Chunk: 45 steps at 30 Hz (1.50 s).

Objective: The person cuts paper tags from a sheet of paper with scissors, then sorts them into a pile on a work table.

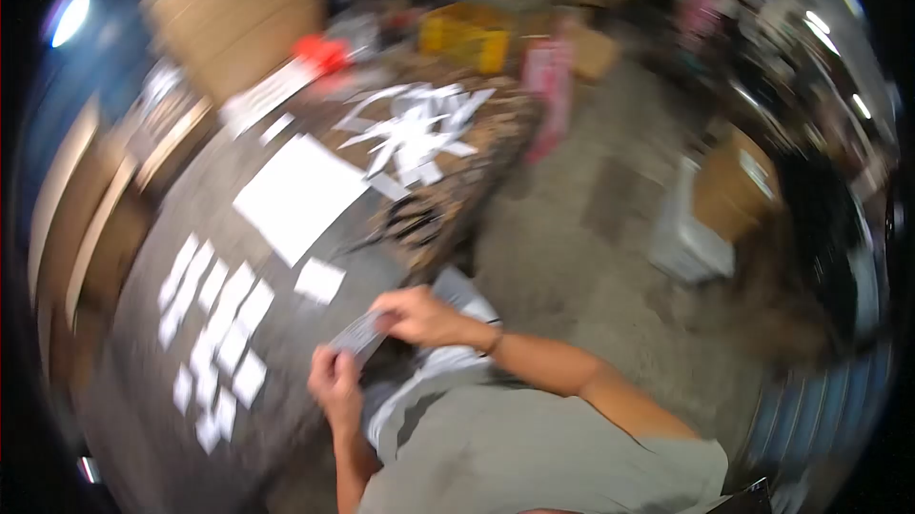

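Note:
Between my two hands is a small greyish paper slip [359, 335], held over the near edge of the table. My left hand [335, 382] pinches its lower left end, and my right hand [419, 317] grips its upper right end. Blur hides any print on it. Just beyond lies a small white paper piece [319, 281], with a large white sheet [301, 198] farther back. Several small white paper cards [229, 314] are spread out on the left of the table. Dark-handled scissors [410, 221] appear to lie right of the sheet, blurred.
A heap of white paper strips [419, 133] covers the far part of the dark table [143, 362]. Behind it stand a yellow crate [465, 36] and a large cardboard box [238, 19]. On the floor at right, a brown carton [736, 185] sits by a pale bin [688, 238].

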Each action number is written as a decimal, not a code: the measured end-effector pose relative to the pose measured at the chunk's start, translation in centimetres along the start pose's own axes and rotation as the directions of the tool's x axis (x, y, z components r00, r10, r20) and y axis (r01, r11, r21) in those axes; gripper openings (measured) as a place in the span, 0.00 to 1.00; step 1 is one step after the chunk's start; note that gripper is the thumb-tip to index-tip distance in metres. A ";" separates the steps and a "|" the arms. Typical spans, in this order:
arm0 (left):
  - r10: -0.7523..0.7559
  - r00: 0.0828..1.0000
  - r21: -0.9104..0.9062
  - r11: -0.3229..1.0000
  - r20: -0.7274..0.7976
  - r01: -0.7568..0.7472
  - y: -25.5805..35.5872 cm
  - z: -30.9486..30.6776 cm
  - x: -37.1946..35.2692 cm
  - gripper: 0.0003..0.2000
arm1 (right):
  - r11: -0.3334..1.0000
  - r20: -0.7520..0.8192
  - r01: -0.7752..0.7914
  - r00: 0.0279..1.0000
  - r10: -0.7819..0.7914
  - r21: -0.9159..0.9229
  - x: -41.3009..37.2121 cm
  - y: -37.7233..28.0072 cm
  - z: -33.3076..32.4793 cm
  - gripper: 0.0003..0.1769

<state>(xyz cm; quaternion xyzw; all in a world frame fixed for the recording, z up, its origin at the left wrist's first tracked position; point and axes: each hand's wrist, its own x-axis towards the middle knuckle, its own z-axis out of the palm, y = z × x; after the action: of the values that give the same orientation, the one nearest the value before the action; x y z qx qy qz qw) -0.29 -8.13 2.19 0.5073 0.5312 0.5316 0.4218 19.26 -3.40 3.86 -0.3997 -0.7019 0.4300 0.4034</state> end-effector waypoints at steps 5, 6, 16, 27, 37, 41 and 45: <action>0.063 0.997 -0.046 0.997 -0.038 -0.065 -2.2 -1.7 -2.3 0.02 | 0.961 0.130 -0.206 0.974 0.185 0.182 -0.5 -1.1 2.1 0.07; 0.014 0.999 -0.103 0.994 -0.045 -0.018 -2.8 -2.2 -2.8 0.01 | 0.968 0.152 -0.210 0.970 0.188 0.140 -0.2 -1.6 2.4 0.06; -0.044 0.967 -0.101 0.995 -0.250 0.019 -5.8 -6.9 -2.8 0.01 | 0.970 0.277 -0.133 0.942 0.188 -0.204 9.1 1.1 3.6 0.15; -0.098 0.966 0.170 0.975 -0.239 0.141 -0.2 -13.2 0.3 0.03 | 0.577 0.028 -0.267 0.893 0.450 -0.772 18.3 5.6 8.2 0.32; -0.581 0.624 -0.292 0.809 -0.522 0.510 0.5 -27.1 -2.1 0.05 | 0.498 0.009 -0.369 0.796 0.605 -0.784 19.5 5.6 8.7 0.29; -0.662 0.557 -0.394 0.748 -0.502 0.534 0.1 -32.5 -2.8 0.07 | 0.605 -0.016 -0.327 0.887 0.461 -0.726 17.9 7.0 8.7 0.18; -0.654 0.596 -0.381 0.756 -0.466 0.532 -0.1 -35.4 -2.6 0.07 | 0.658 -0.140 -0.582 0.789 0.598 -0.478 16.5 7.6 8.4 0.14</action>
<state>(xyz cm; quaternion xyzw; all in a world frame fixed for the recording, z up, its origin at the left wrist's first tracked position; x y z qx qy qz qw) -34.89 -15.51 4.65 0.0701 0.7139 0.5372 0.4438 7.41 11.61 -2.07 -0.6887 -0.6259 0.3475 0.1146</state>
